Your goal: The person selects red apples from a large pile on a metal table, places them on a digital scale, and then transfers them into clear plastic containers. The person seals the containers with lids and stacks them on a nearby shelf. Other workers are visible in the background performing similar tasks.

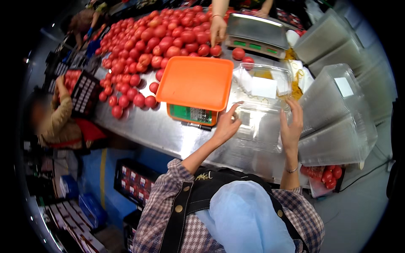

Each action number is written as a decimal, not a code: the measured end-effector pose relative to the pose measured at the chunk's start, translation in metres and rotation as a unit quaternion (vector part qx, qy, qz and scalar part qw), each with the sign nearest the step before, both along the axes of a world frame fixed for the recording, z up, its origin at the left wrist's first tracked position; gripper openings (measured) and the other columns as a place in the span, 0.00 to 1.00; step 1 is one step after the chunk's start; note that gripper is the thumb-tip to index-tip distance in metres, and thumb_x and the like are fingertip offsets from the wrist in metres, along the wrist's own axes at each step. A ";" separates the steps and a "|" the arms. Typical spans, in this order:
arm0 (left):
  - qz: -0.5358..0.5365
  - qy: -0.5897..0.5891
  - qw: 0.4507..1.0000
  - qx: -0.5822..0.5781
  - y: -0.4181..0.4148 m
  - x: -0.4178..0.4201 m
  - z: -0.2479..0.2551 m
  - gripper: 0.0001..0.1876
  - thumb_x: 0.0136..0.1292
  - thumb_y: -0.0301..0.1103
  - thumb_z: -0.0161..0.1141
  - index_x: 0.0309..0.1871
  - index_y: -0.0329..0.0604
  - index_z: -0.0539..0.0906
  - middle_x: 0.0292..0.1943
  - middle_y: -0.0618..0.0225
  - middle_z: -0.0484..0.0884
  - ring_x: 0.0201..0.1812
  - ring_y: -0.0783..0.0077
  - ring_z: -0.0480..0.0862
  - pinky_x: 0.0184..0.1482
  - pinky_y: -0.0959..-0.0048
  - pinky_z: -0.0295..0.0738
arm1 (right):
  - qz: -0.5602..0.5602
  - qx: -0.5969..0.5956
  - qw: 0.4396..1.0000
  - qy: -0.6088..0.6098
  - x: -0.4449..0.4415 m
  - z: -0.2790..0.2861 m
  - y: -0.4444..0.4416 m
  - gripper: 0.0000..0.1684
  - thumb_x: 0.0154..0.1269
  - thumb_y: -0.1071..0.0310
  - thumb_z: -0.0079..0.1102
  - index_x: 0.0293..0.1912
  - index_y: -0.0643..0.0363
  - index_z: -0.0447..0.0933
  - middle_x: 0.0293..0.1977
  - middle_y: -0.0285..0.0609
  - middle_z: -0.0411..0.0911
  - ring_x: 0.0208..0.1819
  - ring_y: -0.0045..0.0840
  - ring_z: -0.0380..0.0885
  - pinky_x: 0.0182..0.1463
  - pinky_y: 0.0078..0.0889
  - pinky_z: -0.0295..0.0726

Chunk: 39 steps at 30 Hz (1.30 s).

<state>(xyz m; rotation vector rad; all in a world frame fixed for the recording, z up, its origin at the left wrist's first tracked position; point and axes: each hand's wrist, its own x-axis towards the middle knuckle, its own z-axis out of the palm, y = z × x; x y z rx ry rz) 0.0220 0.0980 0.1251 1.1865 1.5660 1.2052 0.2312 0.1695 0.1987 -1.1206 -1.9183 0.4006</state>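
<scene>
An open clear plastic clamshell container [258,125] lies on the steel table before me, its two halves spread. My left hand [228,124] is at its left edge, fingers bent, with the fingertips near the fold. On the other side my right hand [291,121] has thumb and fingers apart beside the right edge; whether it touches the plastic I cannot tell. A white card [264,87] shows at the upper half. Left of the container, an orange plastic tray [196,83] rests on a green-screened scale [190,113]. Red tomatoes [164,42] are heaped behind it.
A digital scale [256,34] stands at the back, with a co-worker's hand [218,30] touching a tomato beside it. Stacked clear containers [335,104] rise at the right, near yellow rubber bands [296,91]. A marker pen [201,126] lies below the orange tray. Another person works at far left.
</scene>
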 end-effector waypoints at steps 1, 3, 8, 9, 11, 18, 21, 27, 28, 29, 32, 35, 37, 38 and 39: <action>-0.009 -0.017 1.000 -0.011 -0.001 0.006 -0.007 0.33 0.55 0.25 0.54 0.69 0.48 0.70 0.23 0.65 0.68 0.25 0.72 0.69 0.31 0.70 0.69 | -0.001 -0.008 1.000 -0.018 0.001 -0.014 -0.004 0.20 0.66 0.70 0.60 0.56 0.63 0.74 0.59 0.53 0.72 0.62 0.46 0.69 0.66 0.43 0.66; -0.025 0.030 0.999 0.029 -0.001 0.010 -0.044 0.32 0.59 0.25 0.52 0.70 0.49 0.69 0.30 0.69 0.73 0.19 0.81 0.71 0.23 0.75 0.68 | -0.004 -0.023 0.998 -0.055 0.002 -0.044 -0.012 0.21 0.65 0.69 0.60 0.57 0.62 0.73 0.62 0.54 0.69 0.64 0.47 0.67 0.67 0.44 0.65; -0.047 -0.032 0.995 -0.079 -0.029 0.007 -0.096 0.41 0.63 0.43 0.67 0.74 0.43 0.59 0.48 0.57 0.77 0.34 0.73 0.80 0.31 0.75 0.76 | -0.032 -0.032 0.980 -0.192 0.004 -0.121 -0.009 0.24 0.64 0.63 0.62 0.58 0.60 0.73 0.63 0.55 0.67 0.65 0.48 0.65 0.65 0.50 0.64; -0.030 -0.028 0.997 -0.063 -0.037 0.004 -0.108 0.40 0.63 0.42 0.67 0.74 0.43 0.59 0.48 0.58 0.77 0.34 0.73 0.80 0.33 0.75 0.77 | -0.022 -0.032 0.980 -0.194 0.001 -0.125 -0.010 0.24 0.63 0.63 0.62 0.57 0.60 0.73 0.62 0.56 0.68 0.64 0.49 0.66 0.65 0.50 0.65; -0.003 -0.020 0.999 -0.033 -0.060 -0.008 -0.125 0.39 0.64 0.41 0.66 0.74 0.44 0.59 0.48 0.59 0.78 0.35 0.73 0.80 0.35 0.75 0.77 | -0.009 -0.033 0.980 -0.198 -0.004 -0.128 -0.016 0.24 0.62 0.63 0.63 0.56 0.60 0.74 0.61 0.56 0.69 0.62 0.50 0.68 0.64 0.50 0.65; 0.182 -0.235 0.950 -0.096 -0.150 -0.058 -0.139 0.27 0.67 0.31 0.60 0.67 0.38 0.66 0.38 0.65 0.79 0.34 0.77 0.80 0.35 0.77 0.77 | 0.132 -0.154 0.979 -0.029 -0.074 -0.127 -0.054 0.20 0.60 0.65 0.64 0.51 0.59 0.76 0.48 0.52 0.78 0.53 0.47 0.75 0.57 0.44 0.74; 0.217 -0.229 0.946 -0.079 -0.153 -0.073 -0.137 0.22 0.68 0.28 0.57 0.64 0.36 0.70 0.38 0.63 0.81 0.32 0.76 0.81 0.34 0.77 0.78 | 0.243 -0.126 0.955 -0.111 -0.122 -0.152 -0.069 0.20 0.60 0.61 0.65 0.50 0.58 0.77 0.51 0.49 0.77 0.50 0.43 0.77 0.52 0.43 0.76; 0.295 -0.058 0.953 -0.028 -0.171 -0.094 -0.145 0.17 0.69 0.27 0.53 0.59 0.32 0.74 0.33 0.62 0.83 0.29 0.76 0.80 0.32 0.76 0.75 | 0.266 -0.031 0.924 -0.273 -0.181 -0.212 -0.100 0.19 0.61 0.55 0.64 0.41 0.60 0.74 0.40 0.48 0.77 0.41 0.42 0.78 0.40 0.44 0.77; 0.308 -0.036 0.950 -0.030 -0.174 -0.092 -0.133 0.15 0.69 0.28 0.52 0.56 0.33 0.77 0.30 0.64 0.83 0.29 0.77 0.81 0.32 0.76 0.75 | 0.279 -0.094 0.922 -0.250 -0.185 -0.213 -0.103 0.18 0.62 0.56 0.63 0.40 0.61 0.73 0.37 0.48 0.77 0.39 0.44 0.79 0.38 0.44 0.77; 0.300 0.010 0.954 -0.023 -0.178 -0.093 -0.132 0.14 0.70 0.28 0.53 0.56 0.35 0.76 0.27 0.66 0.81 0.27 0.79 0.79 0.29 0.77 0.73 | 0.291 -0.153 0.917 -0.228 -0.188 -0.211 -0.105 0.18 0.63 0.56 0.62 0.39 0.62 0.72 0.35 0.49 0.77 0.37 0.46 0.80 0.36 0.44 0.78; 0.299 0.088 0.950 -0.019 -0.189 -0.092 -0.151 0.14 0.69 0.28 0.54 0.55 0.36 0.77 0.27 0.65 0.82 0.27 0.77 0.80 0.30 0.75 0.74 | 0.351 -0.321 0.877 -0.066 -0.183 -0.188 -0.111 0.18 0.70 0.56 0.56 0.42 0.64 0.73 0.27 0.43 0.75 0.30 0.34 0.79 0.32 0.36 0.77; 0.304 0.171 0.936 -0.046 -0.183 -0.081 -0.136 0.14 0.66 0.32 0.56 0.55 0.43 0.79 0.27 0.59 0.84 0.27 0.60 0.84 0.34 0.64 0.77 | 0.399 -0.483 0.763 0.159 -0.179 -0.127 -0.088 0.17 0.75 0.53 0.51 0.39 0.57 0.73 0.26 0.32 0.72 0.26 0.13 0.72 0.29 0.17 0.71; 0.282 0.207 0.934 -0.071 -0.182 -0.077 -0.141 0.13 0.66 0.35 0.57 0.52 0.46 0.80 0.27 0.55 0.83 0.29 0.53 0.84 0.35 0.59 0.77 | 0.388 -0.393 0.812 0.187 -0.186 -0.096 -0.042 0.19 0.78 0.53 0.45 0.36 0.59 0.72 0.23 0.32 0.71 0.23 0.13 0.71 0.27 0.18 0.70; 0.261 0.189 0.944 -0.068 -0.183 -0.072 -0.147 0.13 0.66 0.36 0.57 0.52 0.46 0.80 0.27 0.54 0.83 0.30 0.52 0.84 0.35 0.59 0.77 | 0.331 -0.383 0.820 0.267 -0.195 -0.072 -0.026 0.22 0.78 0.51 0.45 0.35 0.59 0.73 0.22 0.32 0.70 0.22 0.13 0.71 0.27 0.18 0.70; 0.239 0.173 0.954 -0.060 -0.179 -0.070 -0.152 0.13 0.67 0.37 0.57 0.52 0.46 0.80 0.28 0.53 0.83 0.30 0.51 0.84 0.35 0.58 0.76 | 0.288 -0.363 0.830 0.311 -0.207 -0.062 0.003 0.23 0.78 0.49 0.45 0.35 0.58 0.73 0.22 0.31 0.71 0.20 0.14 0.70 0.25 0.18 0.69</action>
